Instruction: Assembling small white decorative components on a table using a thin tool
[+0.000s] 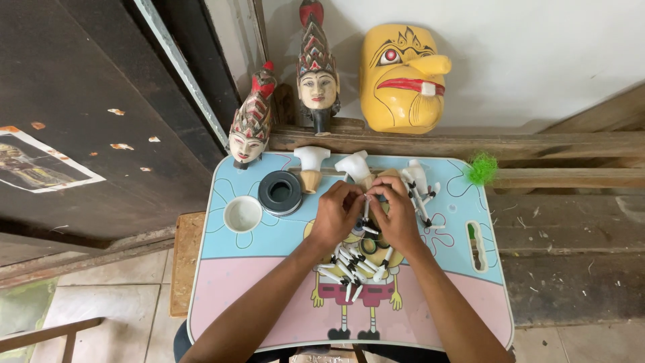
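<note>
My left hand (336, 214) and my right hand (396, 214) meet over the middle of a small blue and pink cartoon-printed lap table (269, 296). Together their fingertips pinch a thin white stick piece with dark tips (366, 205), held upright between them. Below my hands lies a loose pile of several similar small white and black pieces (353, 265). Just beyond my fingers rest white carved puppet parts (354, 166), and a jointed white arm piece (418, 188) lies to the right.
A black roll of tape (280, 193) and a white round lid (242, 214) sit at the table's left. Two painted puppet heads (250, 124) (318, 74) and a yellow mask (402, 77) stand on a wooden ledge behind. A green tuft (482, 168) lies at the right.
</note>
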